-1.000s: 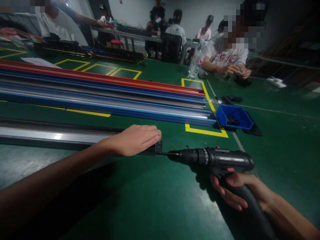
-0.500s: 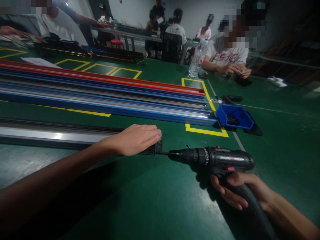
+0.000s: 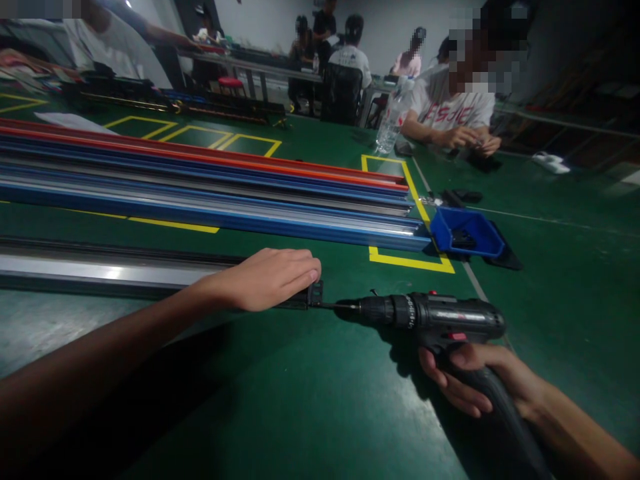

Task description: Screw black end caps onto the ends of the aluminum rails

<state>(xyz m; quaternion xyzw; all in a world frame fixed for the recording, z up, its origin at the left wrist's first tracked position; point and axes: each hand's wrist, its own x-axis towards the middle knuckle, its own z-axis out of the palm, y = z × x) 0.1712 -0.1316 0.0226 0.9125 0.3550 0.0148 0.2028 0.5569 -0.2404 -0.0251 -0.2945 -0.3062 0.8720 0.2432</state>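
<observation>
My left hand [image 3: 270, 279] lies flat, fingers together, pressing down on the end of a long grey metal rail [image 3: 100, 272] that runs left along the green table [image 3: 300, 400]. A small black end piece [image 3: 315, 293] sticks out from under my fingertips. My right hand [image 3: 475, 383] is wrapped round the handle of a black cordless drill [image 3: 440, 319]. The drill lies level, and its thin bit [image 3: 330, 306] points left into the black end piece.
Several long blue, grey and orange rails [image 3: 210, 193] lie stacked beyond my rail. A blue bin [image 3: 467, 233] with dark small parts sits at their right end on yellow floor-style markings. A water bottle [image 3: 393, 120] stands farther back. A seated person [image 3: 460, 110] works across the table; others sit behind.
Nothing has visibly moved apart from a slight shift of the view; both hands and the drill keep their places.
</observation>
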